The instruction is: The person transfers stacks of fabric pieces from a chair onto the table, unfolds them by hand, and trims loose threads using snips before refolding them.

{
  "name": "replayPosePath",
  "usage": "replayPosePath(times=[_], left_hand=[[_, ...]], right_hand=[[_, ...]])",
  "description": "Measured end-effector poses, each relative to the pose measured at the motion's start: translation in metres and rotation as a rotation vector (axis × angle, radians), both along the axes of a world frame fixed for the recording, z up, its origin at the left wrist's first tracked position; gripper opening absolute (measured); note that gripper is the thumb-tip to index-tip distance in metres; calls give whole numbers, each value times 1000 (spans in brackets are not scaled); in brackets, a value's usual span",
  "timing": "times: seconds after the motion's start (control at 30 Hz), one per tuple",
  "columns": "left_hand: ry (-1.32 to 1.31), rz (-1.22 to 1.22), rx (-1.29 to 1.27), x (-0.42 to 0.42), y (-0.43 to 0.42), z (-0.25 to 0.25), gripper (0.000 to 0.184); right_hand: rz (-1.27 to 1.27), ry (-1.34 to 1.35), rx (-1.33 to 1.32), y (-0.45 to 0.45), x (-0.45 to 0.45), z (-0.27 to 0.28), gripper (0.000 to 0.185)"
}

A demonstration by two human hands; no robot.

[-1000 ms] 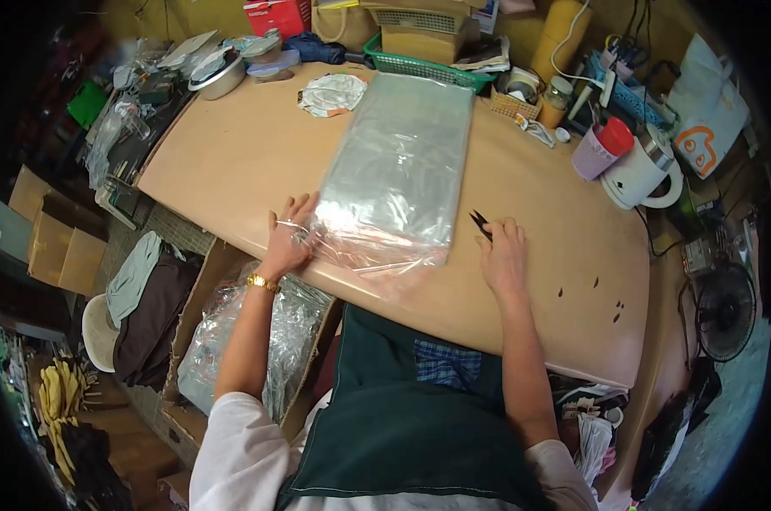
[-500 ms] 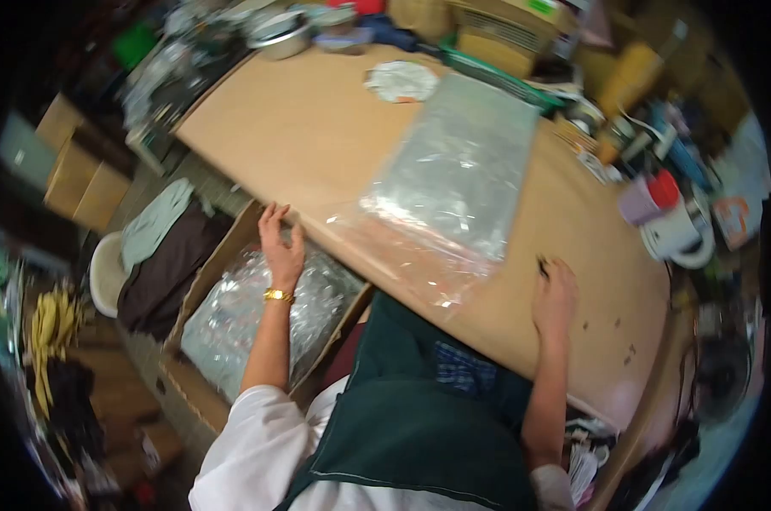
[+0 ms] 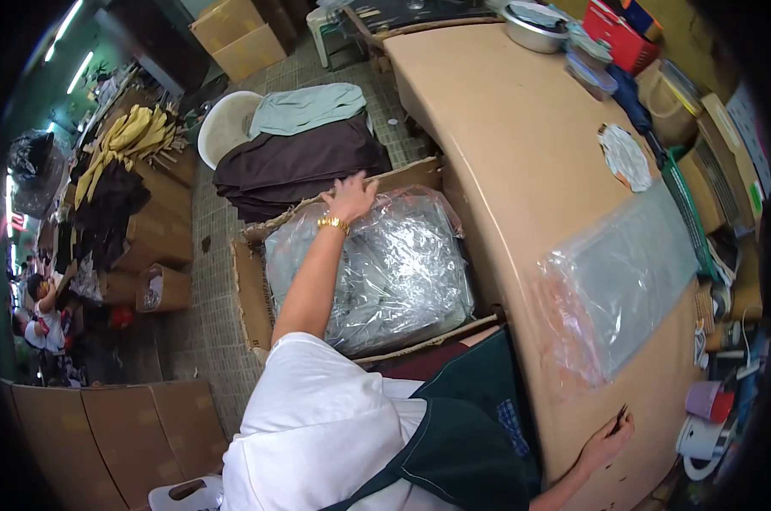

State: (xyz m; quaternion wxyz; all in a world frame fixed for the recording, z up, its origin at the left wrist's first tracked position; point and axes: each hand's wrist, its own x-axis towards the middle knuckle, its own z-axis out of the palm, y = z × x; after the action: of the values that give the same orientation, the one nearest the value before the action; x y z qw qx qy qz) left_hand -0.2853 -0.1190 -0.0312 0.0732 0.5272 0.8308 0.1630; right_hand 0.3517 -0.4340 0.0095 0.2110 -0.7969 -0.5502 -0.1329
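My left hand (image 3: 351,198), with a gold bracelet at its wrist, is over the far rim of an open cardboard box (image 3: 252,302). Its fingers are spread and hold nothing. Clear plastic packages (image 3: 402,272) fill the box, shiny and stacked flat. Just past my fingertips lies a pile of folded dark brown cloth (image 3: 296,166). On the table, my right hand (image 3: 607,441) has its fingers closed on a small black object (image 3: 621,415), too small to name. A stack of clear plastic bags (image 3: 636,281) lies flat on the tabletop beyond that hand.
The brown table (image 3: 487,111) runs along my right, with a pink cup (image 3: 707,400) and other clutter at its edge. A white round stool (image 3: 223,128) stands by the folded cloth. Cardboard boxes (image 3: 113,439) are at lower left; a person (image 3: 49,319) is far left.
My view has turned left toward the box. The left hand has moved from the box's table-side edge to its far rim by the cloth. The right hand still holds the black object.
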Motion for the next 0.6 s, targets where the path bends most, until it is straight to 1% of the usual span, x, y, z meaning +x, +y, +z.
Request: replayPosePath(times=[0.07, 0.1, 0.13, 0.2, 0.23, 0.3, 0.33, 0.4, 0.43, 0.47, 0.5, 0.53, 0.6], left_hand=[[-488, -512, -444, -28, 24, -34, 75], [-493, -508, -447, -27, 23, -41, 75], [-474, -574, -542, -16, 16, -49, 77], [-429, -720, -733, 14, -3, -68, 80], [-432, -740, -742, 34, -18, -70, 80], [90, -503, -744, 76, -48, -61, 74], [94, -540, -745, 87, -58, -74, 74], [201, -494, -488, 102, -75, -113, 70], [150, -496, -361, 106, -82, -128, 66], [151, -511, -361, 112, -88, -142, 66], [145, -473, -268, 118, -97, -154, 65], [139, -424, -176, 126, -103, -155, 64], [112, -398, -228, 144, -106, -146, 64]], right_hand=[[-12, -8, -26, 4, 3, 3, 19], [-35, -10, -45, 7, 2, 5, 19], [-38, -13, -53, 11, 1, 8, 19], [-109, 72, -51, 21, -1, 14, 17], [-129, 65, -57, 23, 5, 8, 17], [-106, -36, 66, 31, 13, -8, 17], [-141, -46, 62, 29, 9, -6, 17], [-108, -61, 76, 38, -7, 5, 17], [-129, -70, 71, 38, -6, 6, 17], [-122, -25, 97, 40, -6, 2, 16], [-110, 22, 118, 37, -5, 0, 16], [-110, 23, 114, 34, -4, 0, 16], [-113, 2, 88, 35, 1, -2, 17]])
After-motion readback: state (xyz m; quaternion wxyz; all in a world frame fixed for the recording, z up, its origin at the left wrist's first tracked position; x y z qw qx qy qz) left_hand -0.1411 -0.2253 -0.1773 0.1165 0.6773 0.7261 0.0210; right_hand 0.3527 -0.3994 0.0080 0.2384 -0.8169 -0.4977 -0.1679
